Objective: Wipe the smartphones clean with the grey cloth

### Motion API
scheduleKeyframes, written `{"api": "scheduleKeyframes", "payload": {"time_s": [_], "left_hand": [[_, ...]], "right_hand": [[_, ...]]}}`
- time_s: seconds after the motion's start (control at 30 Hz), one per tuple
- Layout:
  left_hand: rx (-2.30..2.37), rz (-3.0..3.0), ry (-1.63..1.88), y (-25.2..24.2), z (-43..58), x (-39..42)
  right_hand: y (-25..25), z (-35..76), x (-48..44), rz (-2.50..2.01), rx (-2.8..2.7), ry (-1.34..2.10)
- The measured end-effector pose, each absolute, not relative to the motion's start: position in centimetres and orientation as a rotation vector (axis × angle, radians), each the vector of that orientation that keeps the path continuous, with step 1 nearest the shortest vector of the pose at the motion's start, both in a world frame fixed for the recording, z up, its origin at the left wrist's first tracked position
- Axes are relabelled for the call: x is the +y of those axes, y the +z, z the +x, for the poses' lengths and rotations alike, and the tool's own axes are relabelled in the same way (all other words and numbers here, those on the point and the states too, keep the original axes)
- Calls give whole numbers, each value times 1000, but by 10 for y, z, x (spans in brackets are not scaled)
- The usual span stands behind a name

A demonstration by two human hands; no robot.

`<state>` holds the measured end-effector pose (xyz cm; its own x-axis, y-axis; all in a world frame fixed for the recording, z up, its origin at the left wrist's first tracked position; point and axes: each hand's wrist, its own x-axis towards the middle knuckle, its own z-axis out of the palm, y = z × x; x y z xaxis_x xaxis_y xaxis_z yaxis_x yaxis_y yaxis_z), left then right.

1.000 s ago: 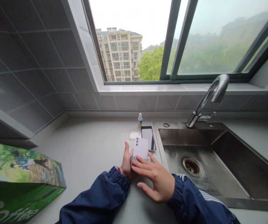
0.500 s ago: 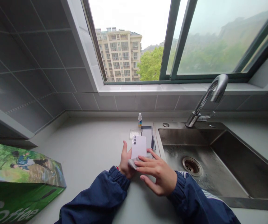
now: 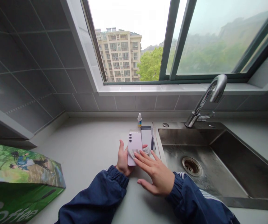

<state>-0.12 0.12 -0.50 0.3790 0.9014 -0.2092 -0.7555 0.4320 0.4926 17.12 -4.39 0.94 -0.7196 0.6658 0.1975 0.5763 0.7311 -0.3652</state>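
Clasping the glossy lilac phone (image 3: 134, 142), left hand (image 3: 122, 159); open right hand (image 3: 156, 175) pressing crumpled cloth (image 3: 133, 153).

Word "Coffee", white letters, printed on green box (image 3: 19, 186) at front-left corner of countertop (image 3: 89, 146). Label on small bottle (image 3: 139, 119) at back edge too small to be read.

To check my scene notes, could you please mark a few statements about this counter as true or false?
1. The left hand holds the lilac phone with its cameras facing up. True.
2. The right hand presses a cloth onto that phone. True.
3. The small bottle lies inside the sink. False: it stands on the counter.
4. The green box sits right of the sink. False: it is far left.
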Motion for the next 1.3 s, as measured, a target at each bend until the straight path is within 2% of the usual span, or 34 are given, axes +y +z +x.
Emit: {"api": "scheduleKeyframes", "payload": {"time_s": [0.2, 0.4, 0.8, 1.3], "left_hand": [[524, 371, 1136, -2, 0, -2], [595, 426, 1225, -4, 0, -3], [601, 401, 1245, -2, 1, 1], [539, 408, 1017, -18, 9, -2]], "right_hand": [[17, 171, -48, -944, -2643, 575], [20, 169, -49, -969, -2647, 604], [4, 167, -47, -981, -2632, 437], [-13, 163, -44, -1177, -2561, 133]]}}
